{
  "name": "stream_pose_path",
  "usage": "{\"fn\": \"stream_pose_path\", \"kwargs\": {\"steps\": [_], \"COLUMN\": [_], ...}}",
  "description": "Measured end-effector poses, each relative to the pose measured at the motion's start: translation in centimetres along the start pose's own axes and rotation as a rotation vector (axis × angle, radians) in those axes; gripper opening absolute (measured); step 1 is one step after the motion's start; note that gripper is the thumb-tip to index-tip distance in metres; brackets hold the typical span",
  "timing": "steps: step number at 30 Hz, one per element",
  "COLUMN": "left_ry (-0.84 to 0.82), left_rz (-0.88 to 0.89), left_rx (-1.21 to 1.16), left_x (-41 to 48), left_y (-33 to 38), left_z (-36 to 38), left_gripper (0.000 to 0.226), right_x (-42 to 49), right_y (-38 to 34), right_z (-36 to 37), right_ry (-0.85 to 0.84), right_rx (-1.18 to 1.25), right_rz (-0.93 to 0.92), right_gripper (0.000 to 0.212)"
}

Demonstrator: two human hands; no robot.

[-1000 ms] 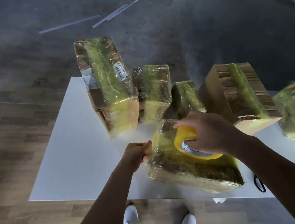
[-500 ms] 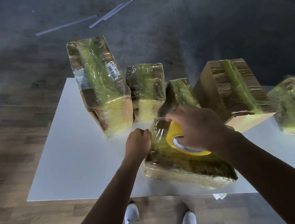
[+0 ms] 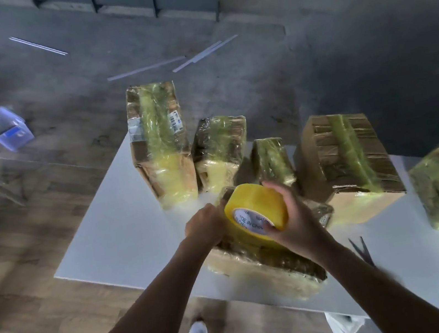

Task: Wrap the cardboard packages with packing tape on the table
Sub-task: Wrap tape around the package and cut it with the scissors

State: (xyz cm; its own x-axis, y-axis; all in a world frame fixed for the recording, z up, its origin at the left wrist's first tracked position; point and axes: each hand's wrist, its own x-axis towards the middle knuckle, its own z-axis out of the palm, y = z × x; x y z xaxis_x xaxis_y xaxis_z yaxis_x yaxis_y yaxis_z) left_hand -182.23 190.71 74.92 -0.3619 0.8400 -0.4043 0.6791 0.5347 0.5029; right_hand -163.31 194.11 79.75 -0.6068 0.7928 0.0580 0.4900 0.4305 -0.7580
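Tape roll [image 3: 250, 201] lifted off package [image 3: 272, 266] at table [image 3: 114, 242] edge; right hand [image 3: 295, 226] grips it; left hand [image 3: 205, 225] curled, hold unclear.

We grip a yellow tape roll [image 3: 254, 207] in our right hand [image 3: 295, 226], above a tape-wrapped cardboard package [image 3: 273, 267] at the near edge of a white table [image 3: 114, 242]. Our left hand [image 3: 205, 227], fingers curled, holds the package's left end.

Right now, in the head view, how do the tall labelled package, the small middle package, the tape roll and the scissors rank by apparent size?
1. tall labelled package
2. tape roll and small middle package: look alike; the roll is nearer the camera, the package partly hidden, so unranked
3. scissors, thin and blurred
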Motion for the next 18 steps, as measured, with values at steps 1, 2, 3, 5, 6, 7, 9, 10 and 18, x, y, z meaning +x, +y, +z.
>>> {"fn": "stream_pose_path", "kwargs": {"steps": [1, 2, 3, 5, 6, 7, 9, 10, 18], "left_ry": [-0.001, 0.007, 0.008, 0.012, 0.020, 0.021, 0.032, 0.043, 0.125], "left_rz": [-0.037, -0.043, -0.035, -0.046, -0.071, -0.082, -0.085, -0.084, -0.051], "left_rx": [0.021, 0.037, 0.078, 0.090, 0.077, 0.075, 0.115, 0.127, 0.212], "left_x": [-0.1, -0.2, -0.2, 0.0, 0.0, 0.0, 0.0, 0.1, 0.5], "left_y": [0.2, 0.3, 0.2, 0.1, 0.1, 0.1, 0.3, 0.5, 2.3], "left_z": [-0.2, -0.1, -0.1, 0.0, 0.1, 0.2, 0.3, 0.3, 1.3], "left_gripper": [0.039, 0.042, 0.047, 0.063, 0.072, 0.078, 0.083, 0.083, 0.029], "right_x": [0.3, 0.4, 0.4, -0.1, -0.6, -1.0, -1.2, -1.0, -2.5], "right_y": [-0.1, -0.2, -0.3, 0.0, 0.3, 0.5, 0.9, 0.8, 4.0], "right_z": [-0.2, -0.7, -1.4, -3.6, -4.8, -5.9, -7.2, -7.5, -6.2], "right_ry": [-0.014, -0.023, -0.025, -0.051, -0.087, -0.132, -0.198, -0.205, -0.015], "right_rx": [-0.049, -0.094, -0.140, -0.266, -0.353, -0.440, -0.558, -0.590, -0.258], "right_rz": [-0.027, -0.041, -0.053, -0.076, -0.083, -0.087, -0.081, -0.081, -0.150], "right_gripper": [0.071, 0.066, 0.063, 0.059, 0.059, 0.060, 0.062, 0.064, 0.070]}}
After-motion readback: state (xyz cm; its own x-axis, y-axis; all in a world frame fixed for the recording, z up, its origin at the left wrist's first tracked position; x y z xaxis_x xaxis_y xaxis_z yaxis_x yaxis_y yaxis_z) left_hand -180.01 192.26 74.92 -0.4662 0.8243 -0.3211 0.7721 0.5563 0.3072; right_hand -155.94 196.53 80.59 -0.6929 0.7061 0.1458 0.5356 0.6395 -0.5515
